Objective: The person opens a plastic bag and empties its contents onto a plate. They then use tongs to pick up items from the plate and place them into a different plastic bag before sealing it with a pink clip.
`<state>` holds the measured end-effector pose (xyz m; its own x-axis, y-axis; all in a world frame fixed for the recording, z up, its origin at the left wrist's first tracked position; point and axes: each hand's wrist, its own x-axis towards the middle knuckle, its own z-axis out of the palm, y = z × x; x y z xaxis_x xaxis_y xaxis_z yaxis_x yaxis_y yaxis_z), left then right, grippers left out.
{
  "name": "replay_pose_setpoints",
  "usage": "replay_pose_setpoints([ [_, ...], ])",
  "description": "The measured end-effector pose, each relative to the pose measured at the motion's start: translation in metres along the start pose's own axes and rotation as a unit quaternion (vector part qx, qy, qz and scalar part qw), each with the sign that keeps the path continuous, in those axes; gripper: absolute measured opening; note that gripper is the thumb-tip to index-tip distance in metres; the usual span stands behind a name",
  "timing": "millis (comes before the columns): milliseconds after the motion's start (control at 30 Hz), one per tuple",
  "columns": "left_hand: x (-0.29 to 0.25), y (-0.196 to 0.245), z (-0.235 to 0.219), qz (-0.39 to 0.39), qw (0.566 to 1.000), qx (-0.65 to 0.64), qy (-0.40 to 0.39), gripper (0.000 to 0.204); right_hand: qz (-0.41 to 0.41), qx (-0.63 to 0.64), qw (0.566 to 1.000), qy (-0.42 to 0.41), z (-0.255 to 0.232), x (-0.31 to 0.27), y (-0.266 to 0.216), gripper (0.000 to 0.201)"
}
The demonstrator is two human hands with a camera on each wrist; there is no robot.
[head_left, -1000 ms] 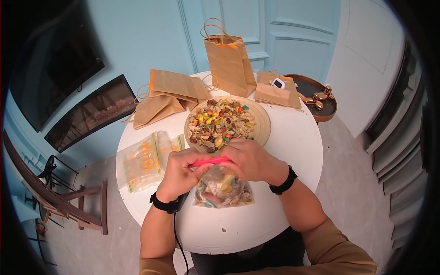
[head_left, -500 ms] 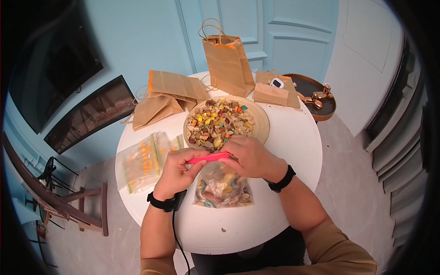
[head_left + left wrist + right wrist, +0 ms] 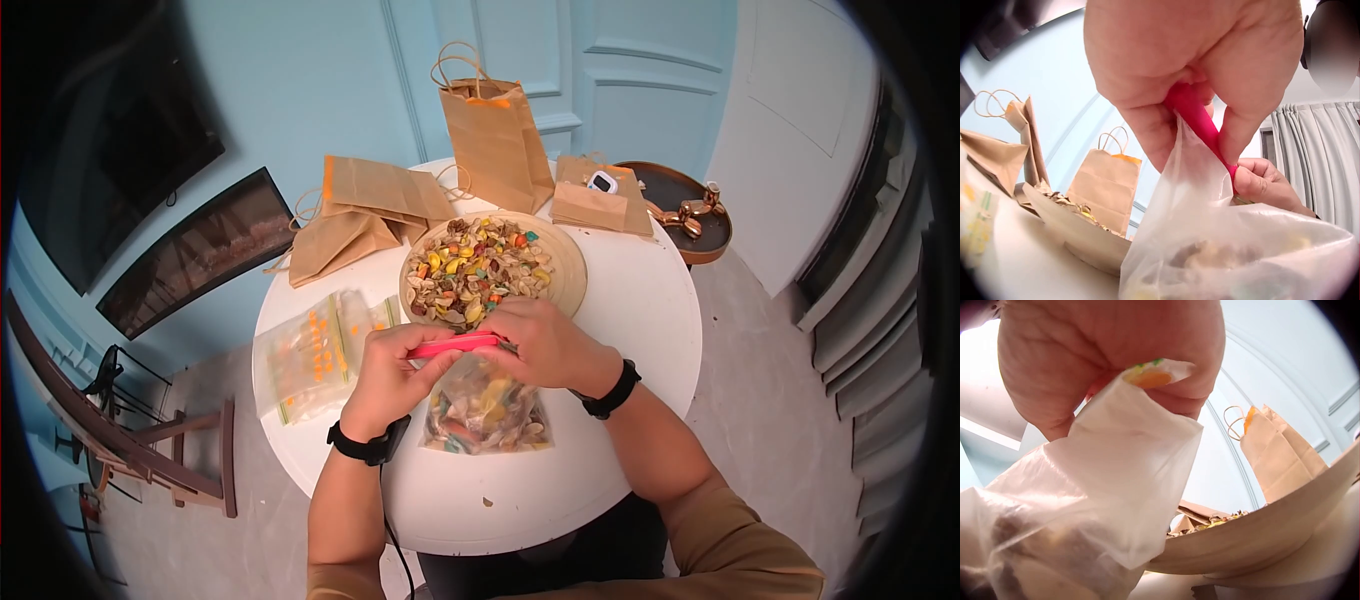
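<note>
A pink-red bar (image 3: 455,346) lies across the top of a clear bag (image 3: 488,412) filled with dried petals and pods. My left hand (image 3: 388,375) grips the bar's left part, and in the left wrist view the thumb and fingers (image 3: 1239,134) pinch it over the plastic. My right hand (image 3: 545,342) pinches the bar's right end together with the bag's top. In the right wrist view a printed corner of plastic (image 3: 1150,378) sticks out below the palm. Behind the hands, a round wooden plate (image 3: 570,270) carries a heap of colourful dried pieces (image 3: 470,262).
Flat zip bags (image 3: 305,355) with orange print lie on the left of the white table (image 3: 440,510). Folded paper bags (image 3: 375,190) and an upright one (image 3: 497,140) stand at the back. A small white device (image 3: 603,181) rests on paper bags at the back right.
The pink-red bar has shifted slightly left and tilted, with its right end now showing more between my right fingers. My right hand has moved a little left along with it.
</note>
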<state>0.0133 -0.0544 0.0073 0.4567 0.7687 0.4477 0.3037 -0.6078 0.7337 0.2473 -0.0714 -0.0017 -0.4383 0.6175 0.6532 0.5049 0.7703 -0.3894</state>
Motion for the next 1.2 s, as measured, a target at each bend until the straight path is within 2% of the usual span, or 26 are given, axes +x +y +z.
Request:
replay_pose_setpoints([
  [167, -0.002, 0.002, -0.003, -0.011, 1.000, 0.002, -0.002, 0.015, -0.020, 0.005, 1.000, 0.016, 0.006, 0.001, 0.000, 0.018],
  [300, -0.003, 0.007, -0.003, -0.024, 1.000, 0.003, -0.009, 0.012, -0.015, 0.024, 1.000, -0.011, 0.006, 0.000, 0.003, 0.018],
  [400, -0.003, 0.003, -0.001, -0.001, 1.000, -0.005, 0.009, 0.016, -0.013, 0.032, 0.999, -0.018, 0.004, 0.001, 0.004, 0.020],
  [467, -0.002, 0.003, -0.002, -0.021, 1.000, -0.021, -0.003, 0.017, -0.008, 0.028, 1.000, -0.011, 0.004, 0.001, 0.005, 0.022],
  [567, 0.000, 0.002, -0.009, -0.047, 0.996, -0.071, -0.007, 0.021, 0.103, 0.022, 0.994, -0.036, -0.015, 0.004, -0.009, 0.024],
  [667, 0.000, -0.008, -0.020, -0.068, 0.988, -0.135, 0.011, 0.024, 0.069, 0.013, 0.997, 0.019, -0.018, -0.002, 0.007, 0.020],
  [767, 0.001, -0.023, -0.029, -0.064, 0.975, -0.211, 0.028, 0.030, 0.133, 0.060, 0.989, 0.019, -0.024, -0.001, 0.005, 0.013],
  [867, 0.002, -0.025, -0.035, -0.064, 0.966, -0.249, 0.032, 0.030, 0.071, 0.038, 0.996, 0.049, -0.018, -0.001, 0.012, 0.007],
  [1033, 0.001, -0.027, -0.036, -0.076, 0.976, -0.204, 0.012, 0.026, 0.086, 0.039, 0.994, 0.060, -0.016, -0.001, 0.010, 0.004],
  [1200, 0.004, -0.028, -0.038, -0.112, 0.969, -0.204, 0.084, 0.023, 0.089, 0.035, 0.993, 0.073, -0.015, -0.001, 0.010, 0.005],
])
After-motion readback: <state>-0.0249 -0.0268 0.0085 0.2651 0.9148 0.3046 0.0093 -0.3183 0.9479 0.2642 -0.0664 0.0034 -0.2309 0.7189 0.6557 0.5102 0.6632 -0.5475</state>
